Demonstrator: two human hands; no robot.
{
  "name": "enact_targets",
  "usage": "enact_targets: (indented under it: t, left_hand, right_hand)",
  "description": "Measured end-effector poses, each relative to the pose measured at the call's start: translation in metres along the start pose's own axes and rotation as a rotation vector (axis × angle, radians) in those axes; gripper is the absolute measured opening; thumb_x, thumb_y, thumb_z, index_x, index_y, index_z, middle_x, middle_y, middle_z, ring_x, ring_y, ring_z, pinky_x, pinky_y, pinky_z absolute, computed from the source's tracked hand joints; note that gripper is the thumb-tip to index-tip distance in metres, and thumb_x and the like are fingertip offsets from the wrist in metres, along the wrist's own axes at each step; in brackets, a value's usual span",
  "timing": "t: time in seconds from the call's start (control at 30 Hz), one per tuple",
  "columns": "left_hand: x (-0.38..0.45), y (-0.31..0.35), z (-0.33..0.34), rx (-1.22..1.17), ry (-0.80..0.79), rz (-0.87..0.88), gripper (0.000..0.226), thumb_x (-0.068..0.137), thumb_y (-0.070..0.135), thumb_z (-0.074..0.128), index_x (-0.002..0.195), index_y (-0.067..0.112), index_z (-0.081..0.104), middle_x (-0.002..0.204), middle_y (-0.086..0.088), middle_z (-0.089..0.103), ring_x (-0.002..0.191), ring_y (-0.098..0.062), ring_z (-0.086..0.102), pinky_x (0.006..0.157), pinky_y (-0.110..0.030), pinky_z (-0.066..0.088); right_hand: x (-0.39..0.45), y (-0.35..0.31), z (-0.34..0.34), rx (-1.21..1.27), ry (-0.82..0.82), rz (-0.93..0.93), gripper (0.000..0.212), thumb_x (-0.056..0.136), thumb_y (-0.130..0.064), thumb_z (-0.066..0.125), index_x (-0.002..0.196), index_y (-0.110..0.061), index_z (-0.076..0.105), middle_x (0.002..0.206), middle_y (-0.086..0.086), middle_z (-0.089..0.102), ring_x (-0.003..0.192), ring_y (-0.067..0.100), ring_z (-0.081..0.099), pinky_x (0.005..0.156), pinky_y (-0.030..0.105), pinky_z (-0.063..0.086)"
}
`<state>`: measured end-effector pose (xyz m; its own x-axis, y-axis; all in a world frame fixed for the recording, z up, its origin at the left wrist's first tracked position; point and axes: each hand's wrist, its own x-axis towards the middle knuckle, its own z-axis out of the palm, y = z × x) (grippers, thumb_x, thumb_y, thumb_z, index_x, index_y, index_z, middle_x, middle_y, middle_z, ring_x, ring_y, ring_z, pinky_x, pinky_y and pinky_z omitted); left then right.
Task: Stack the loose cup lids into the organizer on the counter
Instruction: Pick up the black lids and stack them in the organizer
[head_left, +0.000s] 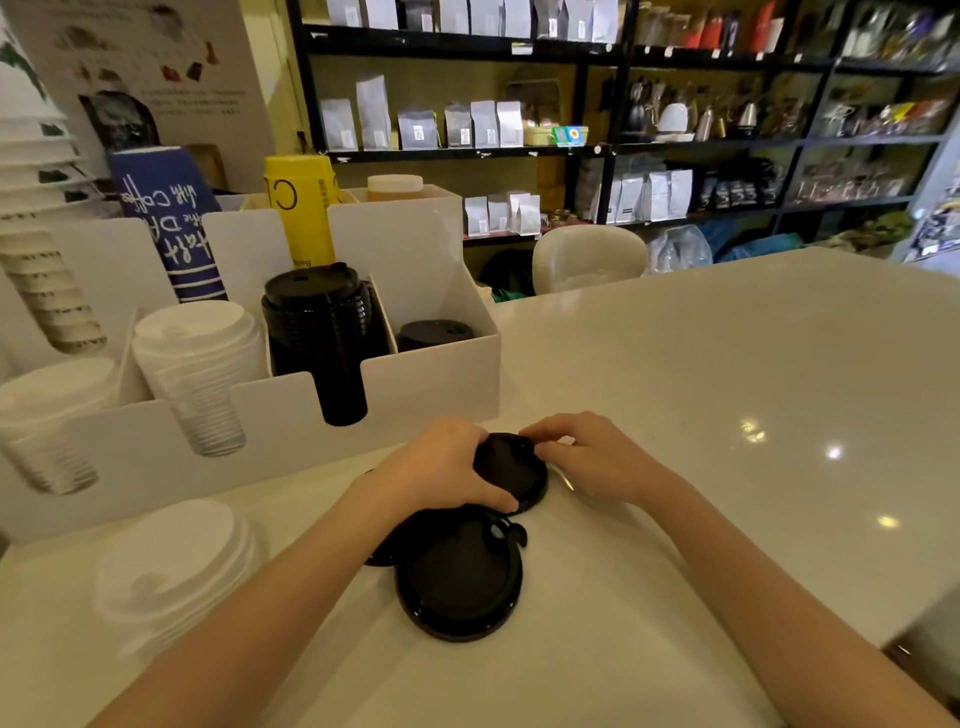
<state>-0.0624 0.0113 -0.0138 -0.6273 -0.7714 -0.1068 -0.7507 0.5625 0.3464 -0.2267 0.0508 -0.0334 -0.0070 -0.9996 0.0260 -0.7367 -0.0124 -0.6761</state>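
A black cup lid (511, 467) sits on the white counter between my two hands. My left hand (441, 467) grips its left edge, and the fingertips of my right hand (587, 454) pinch its right edge. A larger black lid (460, 577) lies flat just in front of it, with another black lid partly hidden under my left forearm. The white organizer (436, 364) stands behind. One slot holds a tall stack of black lids (317, 322), and the right slot holds a short stack of black lids (434, 332).
White lid stacks (200, 353) fill the organizer's left slots, and a loose pile of white lids (171, 561) lies on the counter at near left. Blue and yellow cup sleeves stand behind. A white chair back (589, 257) and stocked shelves lie beyond the counter.
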Motion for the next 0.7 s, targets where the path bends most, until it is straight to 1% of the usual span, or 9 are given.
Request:
enact_targets:
  t: [0.07, 0.13, 0.17, 0.27, 0.33, 0.43, 0.5, 0.6, 0.7]
  left_hand:
    - [0.001, -0.001, 0.000, -0.013, 0.016, 0.005, 0.061, 0.064, 0.048, 0.070, 0.111, 0.012, 0.056, 0.104, -0.007, 0.060, 0.089, -0.018, 0.053, 0.068, -0.026, 0.043]
    - [0.001, -0.001, -0.003, -0.030, 0.034, 0.006, 0.063, 0.064, 0.047, 0.071, 0.114, 0.011, 0.055, 0.109, -0.009, 0.061, 0.096, -0.021, 0.055, 0.077, -0.032, 0.047]
    - [0.000, 0.000, -0.005, -0.047, 0.045, 0.008, 0.063, 0.065, 0.046, 0.071, 0.115, 0.012, 0.055, 0.111, -0.009, 0.061, 0.098, -0.022, 0.055, 0.078, -0.032, 0.047]
    - [-0.003, 0.002, -0.016, -0.092, 0.093, 0.046, 0.061, 0.067, 0.042, 0.071, 0.117, 0.013, 0.054, 0.111, -0.008, 0.061, 0.097, -0.020, 0.054, 0.068, -0.023, 0.044]
    - [-0.006, 0.004, -0.026, -0.134, 0.150, 0.087, 0.057, 0.067, 0.041, 0.071, 0.115, 0.016, 0.055, 0.108, -0.005, 0.062, 0.097, -0.018, 0.054, 0.067, -0.020, 0.043]
    - [-0.016, 0.004, -0.044, -0.233, 0.269, 0.145, 0.051, 0.064, 0.041, 0.073, 0.110, 0.023, 0.058, 0.097, 0.005, 0.060, 0.094, -0.012, 0.055, 0.072, -0.021, 0.047]
    - [-0.023, 0.003, -0.056, -0.257, 0.380, 0.150, 0.057, 0.063, 0.040, 0.074, 0.115, 0.022, 0.056, 0.099, 0.006, 0.055, 0.095, -0.010, 0.051, 0.075, -0.021, 0.047]
    - [-0.030, -0.004, -0.074, -0.296, 0.568, 0.162, 0.061, 0.061, 0.040, 0.075, 0.117, 0.021, 0.056, 0.100, 0.008, 0.053, 0.098, -0.009, 0.049, 0.074, -0.013, 0.042]
    - [-0.032, -0.017, -0.088, -0.354, 0.710, 0.141, 0.063, 0.061, 0.040, 0.076, 0.117, 0.021, 0.055, 0.104, 0.007, 0.055, 0.100, -0.009, 0.051, 0.075, -0.011, 0.042]
  right_hand:
    - [0.000, 0.000, 0.000, 0.008, 0.001, -0.004, 0.031, 0.086, -0.012, 0.047, 0.113, -0.016, 0.062, 0.121, 0.004, 0.063, 0.104, 0.013, 0.051, 0.090, 0.024, 0.036]
    - [-0.001, -0.001, -0.001, 0.020, 0.015, -0.007, 0.033, 0.086, -0.013, 0.046, 0.115, -0.016, 0.061, 0.122, 0.004, 0.062, 0.104, 0.012, 0.049, 0.091, 0.024, 0.035]
    - [-0.001, -0.003, -0.002, 0.024, 0.030, -0.012, 0.033, 0.086, -0.013, 0.046, 0.116, -0.016, 0.060, 0.123, 0.004, 0.061, 0.105, 0.012, 0.050, 0.092, 0.024, 0.035]
    - [-0.003, -0.011, -0.008, 0.046, 0.098, -0.046, 0.033, 0.087, -0.013, 0.046, 0.115, -0.016, 0.061, 0.122, 0.003, 0.062, 0.107, 0.012, 0.052, 0.093, 0.025, 0.036]
    - [-0.003, -0.020, -0.014, 0.071, 0.152, -0.081, 0.031, 0.087, -0.012, 0.046, 0.114, -0.016, 0.062, 0.119, 0.003, 0.063, 0.104, 0.010, 0.052, 0.092, 0.024, 0.037]
    - [-0.002, -0.039, -0.024, 0.109, 0.250, -0.142, 0.030, 0.087, -0.012, 0.046, 0.112, -0.016, 0.063, 0.115, 0.005, 0.065, 0.105, 0.013, 0.054, 0.089, 0.023, 0.039]
    - [0.002, -0.055, -0.032, 0.133, 0.306, -0.193, 0.030, 0.088, -0.010, 0.045, 0.110, -0.016, 0.064, 0.112, 0.007, 0.066, 0.104, 0.016, 0.055, 0.084, 0.020, 0.042]
    - [0.012, -0.079, -0.040, 0.160, 0.350, -0.272, 0.030, 0.089, -0.010, 0.043, 0.110, -0.015, 0.064, 0.108, 0.007, 0.066, 0.102, 0.016, 0.055, 0.077, 0.010, 0.039]
    - [0.030, -0.101, -0.040, 0.177, 0.357, -0.327, 0.032, 0.090, -0.012, 0.040, 0.114, -0.015, 0.061, 0.110, 0.005, 0.064, 0.103, 0.013, 0.052, 0.076, 0.007, 0.036]
